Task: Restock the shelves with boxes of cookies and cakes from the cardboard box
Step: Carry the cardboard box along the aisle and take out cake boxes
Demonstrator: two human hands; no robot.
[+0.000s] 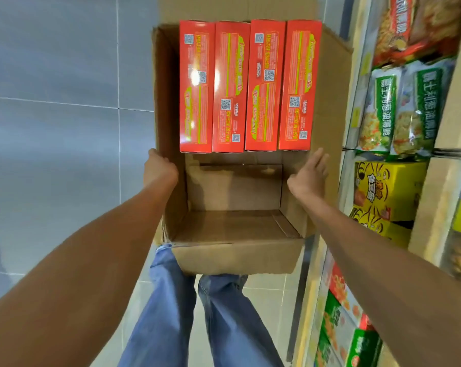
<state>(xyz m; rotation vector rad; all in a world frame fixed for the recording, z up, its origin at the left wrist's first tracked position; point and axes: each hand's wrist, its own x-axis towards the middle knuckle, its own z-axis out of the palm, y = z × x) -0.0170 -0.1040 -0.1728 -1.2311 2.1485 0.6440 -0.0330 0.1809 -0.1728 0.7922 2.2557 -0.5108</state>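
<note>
- You look down into an open box (234, 229) made of brown card.
- Four red packs (249, 86) stand side by side in the far half of the box. They touch each other in a row.
- The near half of the box is bare card.
- Your left hand (159, 169) is on the left wall of the box. Its fingers curl over the top edge and grip the wall.
- Your right hand (308, 176) is at the right wall of the box. Its fingers are straight and close together, flat against the wall. It does not wrap around anything.
- Your legs in blue jeans (171, 308) show under the box, above a tiled floor (51, 115).
- Shelves (433, 197) run down your right side, just beside the box.
- On the shelves you can see green bags (399, 107), yellow packs (383, 192) under them, and more red and green packs lower down.
</note>
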